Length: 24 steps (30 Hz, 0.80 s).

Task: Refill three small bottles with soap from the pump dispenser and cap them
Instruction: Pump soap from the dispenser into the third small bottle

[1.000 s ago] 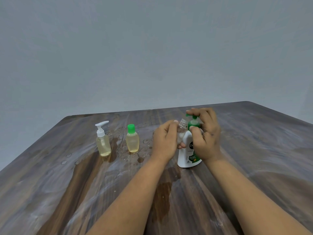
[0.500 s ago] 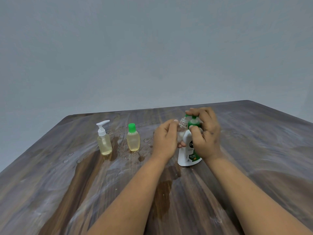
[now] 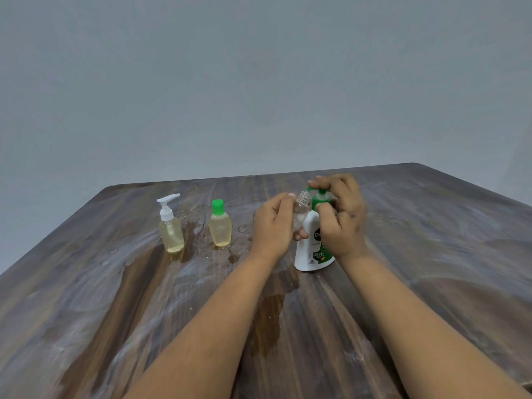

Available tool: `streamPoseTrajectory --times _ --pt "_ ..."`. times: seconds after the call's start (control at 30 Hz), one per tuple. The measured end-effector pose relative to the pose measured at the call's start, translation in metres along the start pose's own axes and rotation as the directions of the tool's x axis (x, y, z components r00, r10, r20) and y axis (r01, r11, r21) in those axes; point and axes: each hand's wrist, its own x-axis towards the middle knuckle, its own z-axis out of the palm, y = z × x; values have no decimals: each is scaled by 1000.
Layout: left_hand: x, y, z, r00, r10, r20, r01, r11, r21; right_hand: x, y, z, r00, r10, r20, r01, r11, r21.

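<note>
From the head view, the left hand (image 3: 273, 223) is wrapped around a small clear plastic bottle (image 3: 300, 210), uncapped, its threaded neck tipped up under the spout of the white pump dispenser with the green pump head (image 3: 312, 246). The right hand (image 3: 341, 217) curls over that green head, fingers on top, thumb at the collar; both grips are clenched on what they hold. The dispenser stands towards the far edge of the dark wood-grain counter (image 3: 431, 254), roughly midway along it.

The worry here is aim. The bottle mouth is narrow and sits just beside the spout, and I cannot tell whether the two truly line up; a hard press could send soap down the outside of the bottle and over the left fingers. The counter already shows wet patches and droplets near the dispenser's base, so a sideways shove on the pump might skid or tip it. Soapy fingers would also make the little bottle slippery to hold, and its cap harder to screw on later. No loose cap shows.

Nearer the far-left corner stand a small clear bottle of yellowish liquid with a white pump top (image 3: 170, 227) and, just beside it, a small yellowish bottle with a green cap (image 3: 220, 226), both upright and closed.
</note>
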Motion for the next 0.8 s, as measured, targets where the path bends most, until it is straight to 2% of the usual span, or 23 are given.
streamPoseTrajectory --times 0.13,0.33,0.53,0.7,0.8 --pt "1 -1 0 1000 0 6 0 1000 -11 0 0 3 999 41 -23 -41 999 6" --pt "0 -2 0 1000 -9 -1 9 1000 -16 -1 -3 0 1000 -15 23 15 1000 5" --pt "1 -3 -1 1000 -2 11 2 1000 -8 1 0 3 998 53 -24 -53 998 22" --pt "2 -4 -1 1000 17 16 -17 1000 -5 -1 -2 1 1000 -22 22 22 1000 -1" --pt "2 -4 -1 1000 23 21 -23 1000 9 0 -1 1 1000 -12 1 12 1000 19"
